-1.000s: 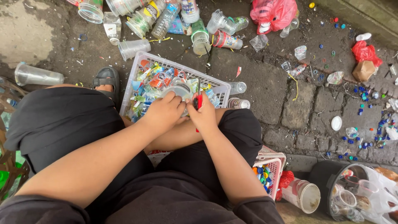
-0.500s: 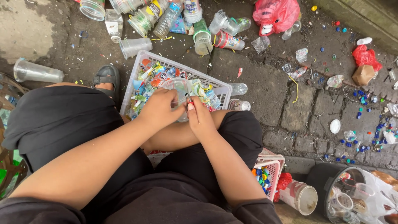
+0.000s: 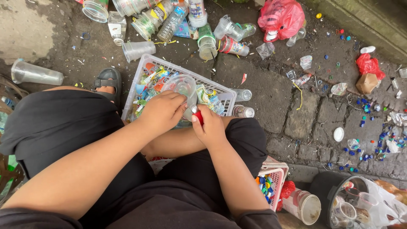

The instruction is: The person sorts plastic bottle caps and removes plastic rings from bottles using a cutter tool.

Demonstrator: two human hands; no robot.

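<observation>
The left hand [image 3: 163, 111] is curled around the side of a clear plastic cup [image 3: 181, 87], fingers wrapped over its wall, and holds it tilted above the white slatted basket [image 3: 220, 95], which is filled with colourful torn labels and wrappers. The right hand [image 3: 210, 127] is closed in a tight pinch on a small red-handled tool [image 3: 198, 116], whose tip sits against the lower part of the cup; what kind of tool it is cannot be told. The two hands meet just above the person's knees, at the near edge of the basket.

Half a second ago the cup was barely visible behind the left hand's fingers. Now it has been lifted and turned, so its open mouth shows clearly, and the right hand has slid a little to the right.

Counted: one cup in hand, one white basket, one small pink basket [image 3: 277, 176] of mixed bottle caps near the right knee, one red plastic bag [image 3: 282, 17] far off, and one black sandal [image 3: 108, 80] left of the basket. The loose cups and bottles at the far side are too jumbled to count.
</observation>
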